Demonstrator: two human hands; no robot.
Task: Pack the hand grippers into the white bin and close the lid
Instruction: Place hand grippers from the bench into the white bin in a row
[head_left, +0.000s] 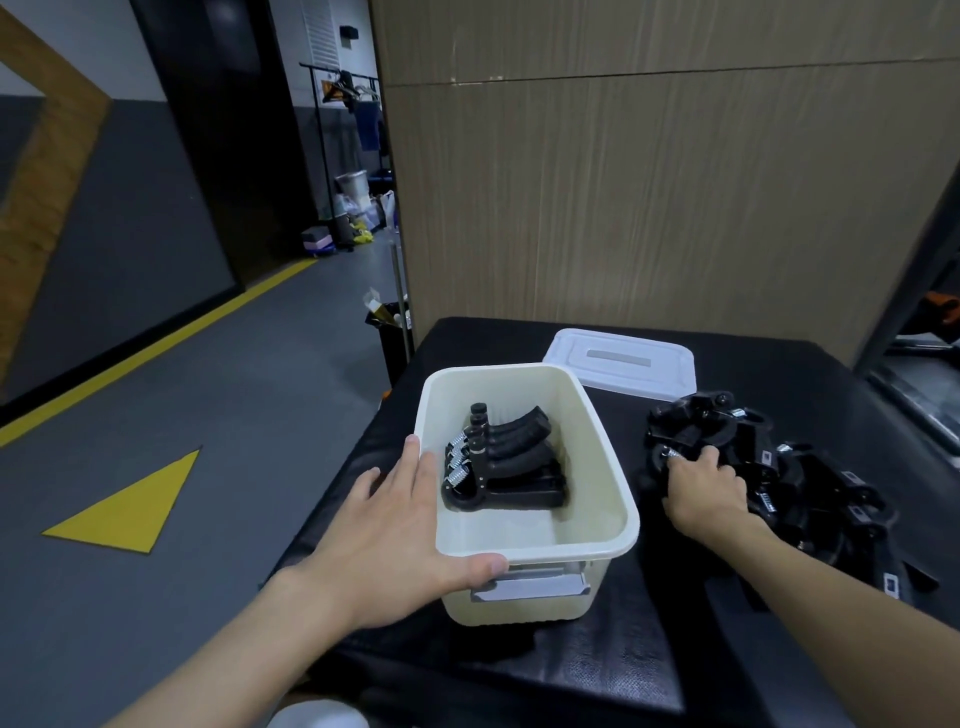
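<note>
The white bin (608, 462) stands open on the black table (597, 649), with several black hand grippers (506, 460) stacked inside at its left. My left hand (395, 530) rests against the bin's near left corner, fingers straight along the wall and thumb on the front rim. To the right of the bin lies a heap of black hand grippers (800, 478). My right hand (704, 491) is on the heap's left edge, fingers curled round one gripper there. The white lid (621, 361) lies flat behind the bin.
A wood-panelled wall rises right behind the table. The table's left edge drops to a grey floor with yellow markings (130, 504). A small black waste bin (389, 332) stands at the table's far left corner. Dark shelving (924, 332) borders the right side.
</note>
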